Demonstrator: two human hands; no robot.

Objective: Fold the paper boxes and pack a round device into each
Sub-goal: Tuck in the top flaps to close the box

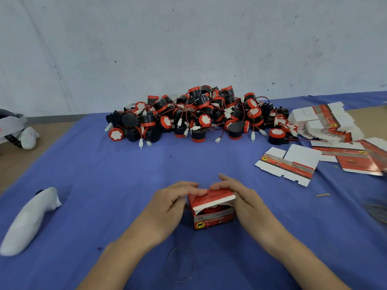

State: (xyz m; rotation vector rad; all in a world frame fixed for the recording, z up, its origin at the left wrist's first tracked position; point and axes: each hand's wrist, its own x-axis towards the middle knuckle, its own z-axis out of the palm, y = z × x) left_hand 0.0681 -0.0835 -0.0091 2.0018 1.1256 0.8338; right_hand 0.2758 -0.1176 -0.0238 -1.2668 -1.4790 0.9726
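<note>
At the near centre of the blue-covered tabletop (104,174), a red paper box (213,219) stands upright, its lid flap (211,198) tilted half down. Inside it a red round device (211,210) shows under the flap. The left hand (169,204) has its fingers curled over the box's top left corner, a narrow grip holding the box. The right hand (240,197) lies with fairly straight fingers on the flap, its grip wide and holding nothing. A pile of round devices (199,114) is heaped at the back, well apart. Flat box blanks (287,162) lie to the right. A white wrapped object (31,218) lies at the left.
</note>
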